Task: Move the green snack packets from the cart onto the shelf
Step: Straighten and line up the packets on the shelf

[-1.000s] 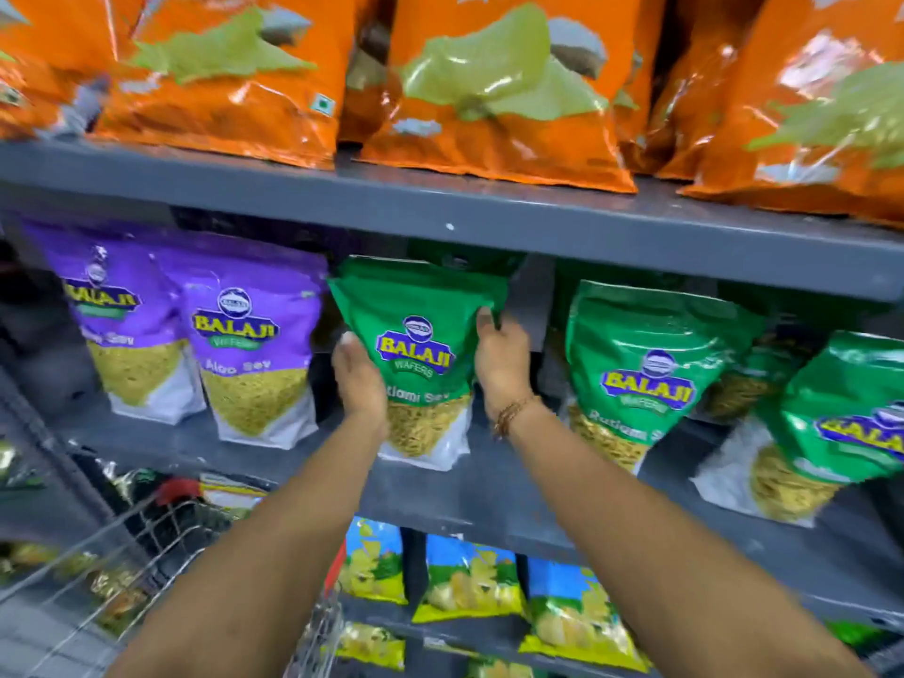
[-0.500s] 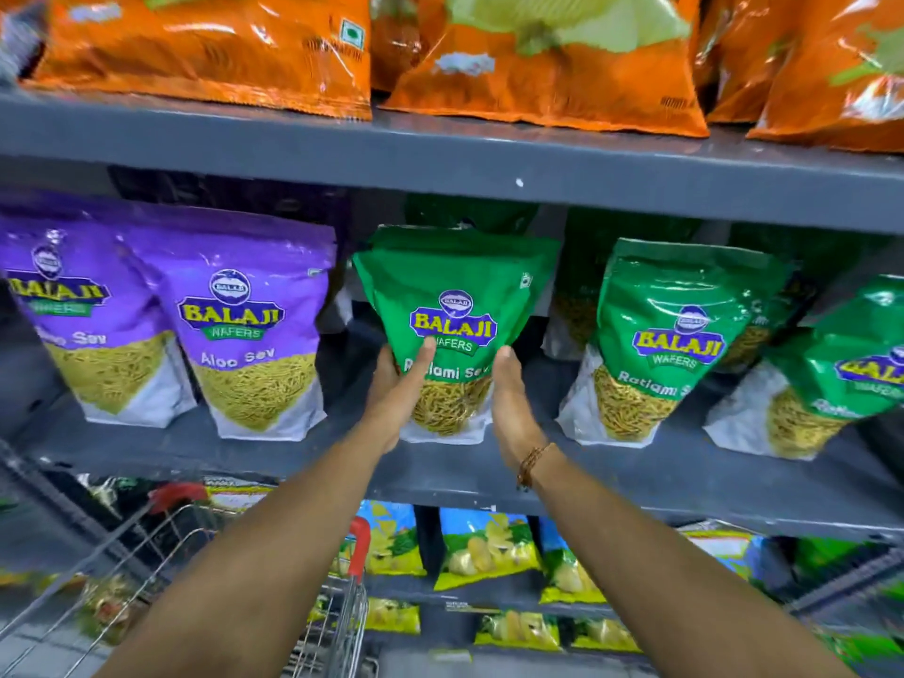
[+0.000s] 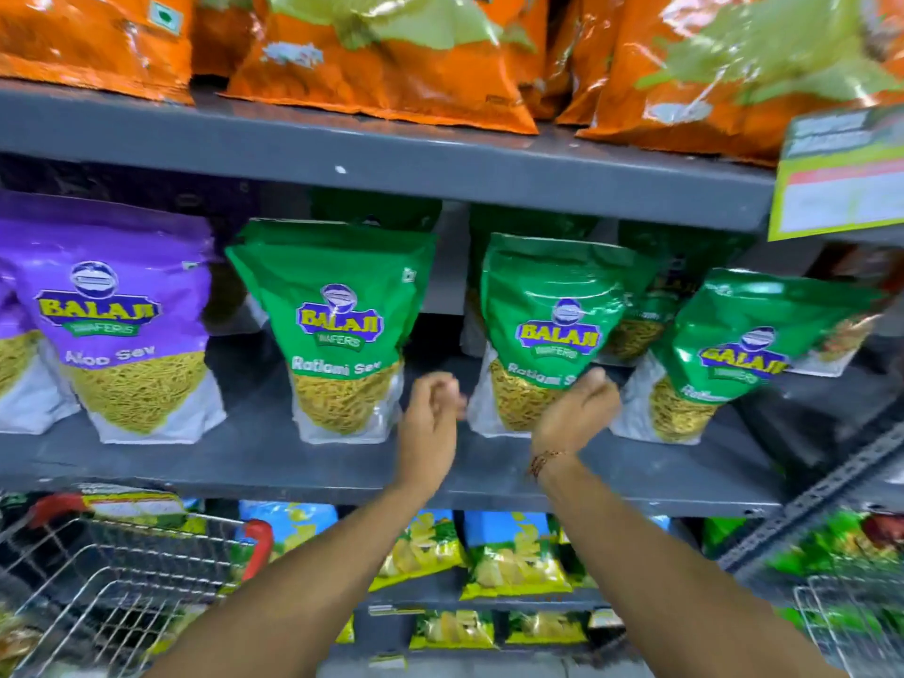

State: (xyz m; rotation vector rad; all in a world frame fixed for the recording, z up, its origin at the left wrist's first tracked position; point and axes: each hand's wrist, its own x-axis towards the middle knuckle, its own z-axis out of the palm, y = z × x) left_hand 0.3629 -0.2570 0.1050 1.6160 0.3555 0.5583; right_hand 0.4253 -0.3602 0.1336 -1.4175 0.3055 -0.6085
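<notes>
A green snack packet point(image 3: 337, 330) stands upright on the grey middle shelf point(image 3: 254, 462), with no hand on it. My left hand point(image 3: 430, 423) hovers just right of it, empty, fingers loosely curled and blurred. Over the lower front of a second green snack packet point(image 3: 548, 305) is my right hand point(image 3: 577, 413), fingers curled against it; a grip is not clear. A third green packet point(image 3: 743, 345) leans further right, with more green packets behind. The wire cart point(image 3: 122, 570) sits at the lower left.
Purple Aloo Sev packets point(image 3: 117, 325) fill the shelf's left side. Orange bags point(image 3: 381, 56) line the shelf above, beside a price tag point(image 3: 841, 173) at the right. Yellow-blue chip bags point(image 3: 513, 560) sit below. A second wire basket point(image 3: 851, 614) is at the lower right.
Both hands let go of the first green packet, which now stands alone on the shelf. They have shifted right, towards the second green packet.
</notes>
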